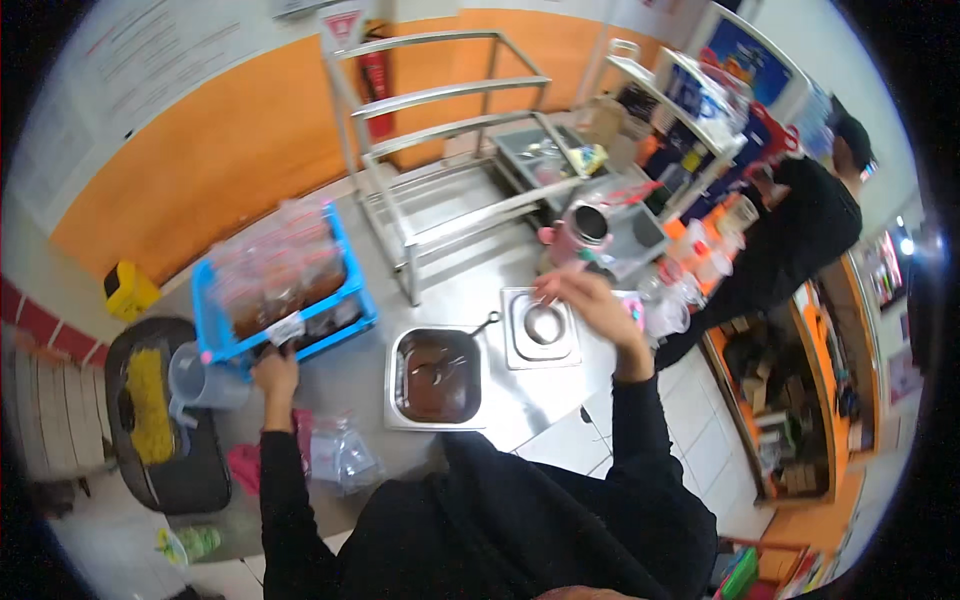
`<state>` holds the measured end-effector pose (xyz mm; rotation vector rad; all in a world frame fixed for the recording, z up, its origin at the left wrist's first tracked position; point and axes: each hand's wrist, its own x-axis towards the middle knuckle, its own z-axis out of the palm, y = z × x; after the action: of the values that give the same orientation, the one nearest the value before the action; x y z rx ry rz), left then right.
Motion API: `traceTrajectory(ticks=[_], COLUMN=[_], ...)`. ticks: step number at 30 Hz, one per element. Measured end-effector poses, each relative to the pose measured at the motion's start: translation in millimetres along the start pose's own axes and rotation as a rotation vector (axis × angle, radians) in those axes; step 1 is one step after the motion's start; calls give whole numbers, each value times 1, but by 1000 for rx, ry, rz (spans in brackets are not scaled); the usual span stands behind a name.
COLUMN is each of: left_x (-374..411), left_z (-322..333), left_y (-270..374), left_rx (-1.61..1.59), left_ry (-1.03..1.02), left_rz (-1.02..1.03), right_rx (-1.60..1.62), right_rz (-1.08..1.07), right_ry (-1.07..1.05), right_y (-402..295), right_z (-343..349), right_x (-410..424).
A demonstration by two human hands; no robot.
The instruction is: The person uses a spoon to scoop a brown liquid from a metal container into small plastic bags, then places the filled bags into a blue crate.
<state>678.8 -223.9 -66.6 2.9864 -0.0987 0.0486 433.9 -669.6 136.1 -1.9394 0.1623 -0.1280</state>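
My left hand (276,373) is at the near side of a blue plastic basket (364,289), its fingers hooked at the rim below a white tag. Clear plastic bags (277,255) with brown contents fill the basket. My right hand (596,304) hovers, slightly blurred, over a square stainless steel lid (517,355) with a round recess; its fingers are spread and I see nothing held. Between my hands stands a steel food pan (435,386) of brown liquid, a ladle handle (486,322) at its far right corner.
A steel rack (409,240) and a pink flask (570,244) stand farther back. At left are a measuring jug (206,379) and a black tray (161,487). Plastic bags (345,454) lie near me. Plastic cups (697,255) and a person in black (802,217) are at right.
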Motion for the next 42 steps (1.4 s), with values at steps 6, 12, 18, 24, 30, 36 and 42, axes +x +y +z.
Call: traceTrajectory(ticks=[6,12,18,24,30,36,42], left_x=[-21,-58,-102,-125,-134,-135,-141], left_z=[-18,-43,-69,-93,-107,-113,-129], left_y=[4,-1,2,27,53,77,88], left_rx=[-157,-259,-352,-507,-743,-699,-779], left_ry=[26,218,252,238,160,168,166], left_rz=[223,269,170,140,31,192,247], right_rx=[-743,-1193,-953,-752,-1010,-1105,-810], right_rz=[190,313,188,241,55,54,111], right_ry=[827,320,202,114,147,281,377], right_y=[152,204,211,177,163,204,115], right_z=[-163,-186,-217,-212,-183,-206,-211], right_x=[-4,7,14,11,1,-7,-16])
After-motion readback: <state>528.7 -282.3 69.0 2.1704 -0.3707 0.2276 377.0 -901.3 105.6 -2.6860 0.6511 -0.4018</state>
